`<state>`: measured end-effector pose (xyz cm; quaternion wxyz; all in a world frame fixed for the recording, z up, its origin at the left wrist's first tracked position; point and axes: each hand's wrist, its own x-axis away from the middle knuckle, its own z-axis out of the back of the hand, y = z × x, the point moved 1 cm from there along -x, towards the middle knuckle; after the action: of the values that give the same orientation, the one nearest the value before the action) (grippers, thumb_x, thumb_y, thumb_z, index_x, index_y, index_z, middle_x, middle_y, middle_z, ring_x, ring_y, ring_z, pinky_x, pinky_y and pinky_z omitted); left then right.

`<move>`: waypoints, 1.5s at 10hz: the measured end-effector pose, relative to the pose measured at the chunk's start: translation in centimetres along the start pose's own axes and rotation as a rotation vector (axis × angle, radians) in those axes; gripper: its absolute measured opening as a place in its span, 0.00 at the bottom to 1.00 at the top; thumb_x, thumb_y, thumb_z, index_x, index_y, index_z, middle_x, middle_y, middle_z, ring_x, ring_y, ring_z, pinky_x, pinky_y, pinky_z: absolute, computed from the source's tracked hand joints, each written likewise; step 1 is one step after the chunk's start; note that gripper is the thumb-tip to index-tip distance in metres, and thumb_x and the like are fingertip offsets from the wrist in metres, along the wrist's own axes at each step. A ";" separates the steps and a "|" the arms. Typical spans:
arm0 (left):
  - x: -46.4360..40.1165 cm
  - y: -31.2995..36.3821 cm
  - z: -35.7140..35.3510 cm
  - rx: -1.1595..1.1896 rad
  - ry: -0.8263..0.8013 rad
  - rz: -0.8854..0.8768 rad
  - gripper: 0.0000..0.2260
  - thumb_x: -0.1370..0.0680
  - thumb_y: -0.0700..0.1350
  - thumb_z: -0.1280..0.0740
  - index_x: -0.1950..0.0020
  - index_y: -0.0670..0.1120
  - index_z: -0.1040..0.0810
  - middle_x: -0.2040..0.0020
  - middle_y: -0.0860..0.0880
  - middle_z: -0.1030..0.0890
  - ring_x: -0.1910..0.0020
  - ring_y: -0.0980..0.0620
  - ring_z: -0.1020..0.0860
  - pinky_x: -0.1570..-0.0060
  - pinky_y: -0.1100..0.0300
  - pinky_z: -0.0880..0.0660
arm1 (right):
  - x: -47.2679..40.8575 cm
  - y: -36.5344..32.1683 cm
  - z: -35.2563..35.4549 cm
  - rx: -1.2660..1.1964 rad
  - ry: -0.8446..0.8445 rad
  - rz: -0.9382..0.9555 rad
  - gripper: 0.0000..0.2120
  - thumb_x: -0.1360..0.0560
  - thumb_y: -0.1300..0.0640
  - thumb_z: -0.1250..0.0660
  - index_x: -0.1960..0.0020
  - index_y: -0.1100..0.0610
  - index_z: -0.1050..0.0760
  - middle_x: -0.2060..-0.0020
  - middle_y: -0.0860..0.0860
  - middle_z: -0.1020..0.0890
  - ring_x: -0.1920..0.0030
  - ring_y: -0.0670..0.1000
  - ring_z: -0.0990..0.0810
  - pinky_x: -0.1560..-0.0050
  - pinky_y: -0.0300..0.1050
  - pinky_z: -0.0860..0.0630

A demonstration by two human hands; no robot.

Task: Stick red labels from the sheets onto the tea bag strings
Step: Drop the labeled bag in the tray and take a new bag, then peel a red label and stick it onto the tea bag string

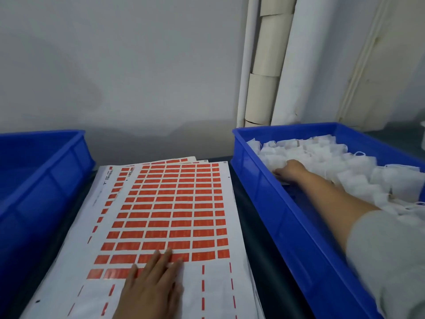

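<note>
Left hand (153, 279) flat, fingers straight, pressing label sheet (165, 217); right hand (290, 170) in bin (276, 203) among tea bags (322, 153); its grip unclear.

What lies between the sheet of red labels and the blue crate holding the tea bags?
Only a bare strip of dark tabletop separates the sheet of red labels from the blue plastic crate, seen in the head view.

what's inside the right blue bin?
The right blue bin holds a heap of white tea bags with strings. The right hand reaches in among them. A bare patch of floor shows near the front; anything beneath the heap is covered.
</note>
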<state>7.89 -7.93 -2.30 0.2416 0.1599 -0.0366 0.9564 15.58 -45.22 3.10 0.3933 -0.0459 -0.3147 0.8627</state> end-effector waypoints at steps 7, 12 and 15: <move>3.5 -0.1 1.2 0.877 0.501 0.101 0.27 0.28 0.60 0.32 0.32 0.64 0.38 0.29 0.62 0.36 0.32 0.57 0.33 0.34 0.54 0.34 | 21.4 -11.2 4.7 -0.458 -0.100 0.594 0.09 0.30 0.61 0.28 0.57 0.49 0.24 0.55 0.49 0.18 0.52 0.50 0.20 0.52 0.45 0.21; 5.0 -3.3 1.8 1.412 0.605 0.111 0.06 0.27 0.48 0.29 0.59 0.59 0.23 0.60 0.69 0.25 0.60 0.64 0.26 0.65 0.75 0.33 | 30.2 -6.6 -12.0 -1.040 -0.543 0.133 0.05 0.25 0.54 0.32 0.52 0.51 0.17 0.53 0.49 0.15 0.47 0.55 0.18 0.43 0.53 0.22; 5.1 -3.0 2.2 1.371 0.542 0.026 0.06 0.27 0.49 0.29 0.58 0.61 0.22 0.61 0.70 0.22 0.57 0.66 0.24 0.64 0.74 0.31 | 29.3 -6.8 -11.6 -0.861 -0.404 0.361 0.08 0.24 0.53 0.35 0.56 0.44 0.18 0.55 0.40 0.16 0.48 0.48 0.19 0.44 0.45 0.22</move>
<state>5.73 -3.30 1.42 0.0765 0.0325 0.6284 0.7735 3.69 -15.29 2.70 0.1149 -0.0897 -0.6985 0.7006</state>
